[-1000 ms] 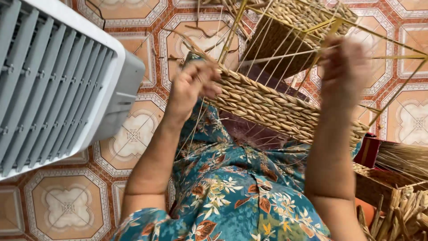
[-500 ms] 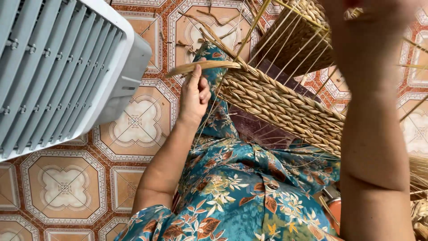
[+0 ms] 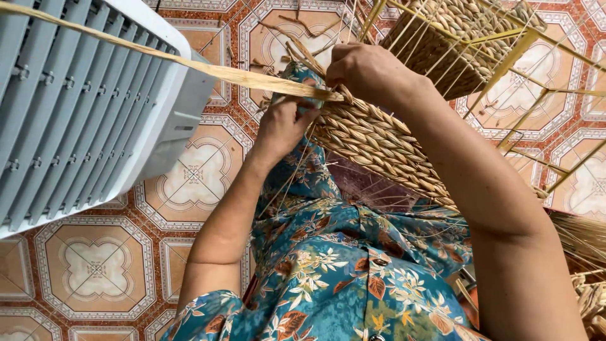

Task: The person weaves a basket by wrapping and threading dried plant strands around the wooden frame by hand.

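A half-woven straw basket (image 3: 385,145) on a thin wire frame (image 3: 536,38) rests on my lap, over blue floral clothing (image 3: 341,265). My left hand (image 3: 281,129) grips the near corner of the woven wall, fingers closed on the weave. My right hand (image 3: 366,69) is closed on a long flat straw strand (image 3: 189,63) at the basket's rim. The strand stretches taut from that hand to the upper left, across the fan. Bare wire uprights stick out beyond the woven part.
A large grey slatted fan housing (image 3: 82,107) stands close on the left. Patterned orange and white floor tiles (image 3: 95,265) lie below. Loose straw bundles (image 3: 587,252) sit at the right edge, near my right elbow.
My right hand has come down from the upper right to the basket rim beside my left hand. A long strand is now pulled taut towards the upper left.
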